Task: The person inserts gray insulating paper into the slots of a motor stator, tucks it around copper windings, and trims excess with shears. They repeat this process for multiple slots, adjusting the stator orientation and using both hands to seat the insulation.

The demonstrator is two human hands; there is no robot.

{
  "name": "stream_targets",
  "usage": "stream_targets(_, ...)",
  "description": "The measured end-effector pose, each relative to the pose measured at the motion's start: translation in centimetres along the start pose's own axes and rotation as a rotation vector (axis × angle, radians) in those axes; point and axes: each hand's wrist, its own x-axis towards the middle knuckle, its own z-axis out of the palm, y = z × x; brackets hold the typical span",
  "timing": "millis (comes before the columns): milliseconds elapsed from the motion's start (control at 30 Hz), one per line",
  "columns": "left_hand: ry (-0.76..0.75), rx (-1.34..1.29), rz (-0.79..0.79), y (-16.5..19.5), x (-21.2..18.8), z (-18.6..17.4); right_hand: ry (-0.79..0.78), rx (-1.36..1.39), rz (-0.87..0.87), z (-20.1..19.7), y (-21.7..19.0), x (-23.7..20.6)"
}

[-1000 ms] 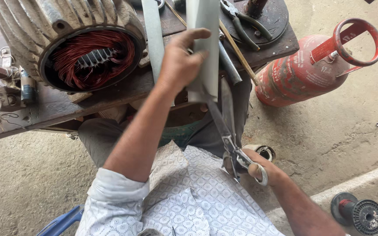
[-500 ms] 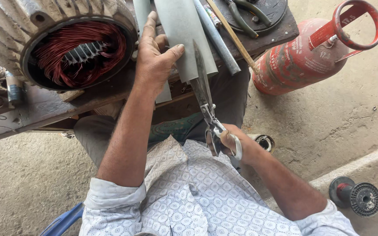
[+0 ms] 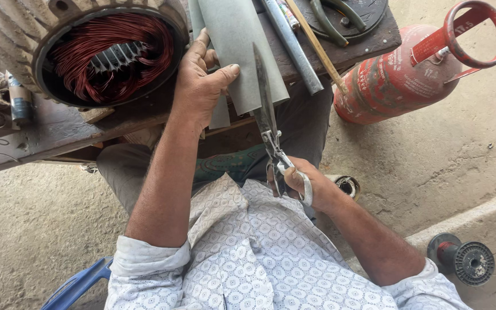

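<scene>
Nearest the camera, the person's patterned white shirt fills the lower frame, with the edge of a blue plastic seat (image 3: 76,284) at the lower left. The right hand (image 3: 297,183) is clenched around the handles of a pair of long scissors (image 3: 268,123), fingers through the loops; the blades point away from the body and lie closed or nearly so against the lower edge of a grey insulation paper sheet (image 3: 242,51). The left hand (image 3: 199,86) grasps that sheet from its left side, thumb pressed on top and fingers curled around the edge, holding it over the front of a worn wooden workbench (image 3: 76,129). Just left of the hand, on the bench, sits an electric motor stator (image 3: 107,54) with copper-red windings showing in its open bore. Right of the sheet lie a metal tube (image 3: 294,49) and a thin wooden stick (image 3: 317,49), with pliers (image 3: 340,17) beyond. On the concrete floor stand a red gas cylinder (image 3: 409,69) at the far right and a wire spool (image 3: 466,261) near the right elbow
</scene>
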Motion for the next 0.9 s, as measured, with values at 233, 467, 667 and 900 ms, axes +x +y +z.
stream_targets(233,-0.009,0.011,-0.009,-0.6,-0.3,-0.8,-0.018,0.052,0.019,0.3,-0.4,0.3)
stream_targets(467,-0.022,0.075,-0.004,-1.4,-0.1,-1.3,-0.026,0.100,0.042,0.5,-0.5,0.3)
stream_targets(667,-0.029,0.112,0.027,-2.4,-0.2,-1.4,-0.012,0.152,-0.022,0.9,0.7,-0.2)
stream_targets(900,-0.112,0.056,0.121,-2.3,-0.2,-1.1,0.002,0.338,0.054,1.7,0.7,-0.8)
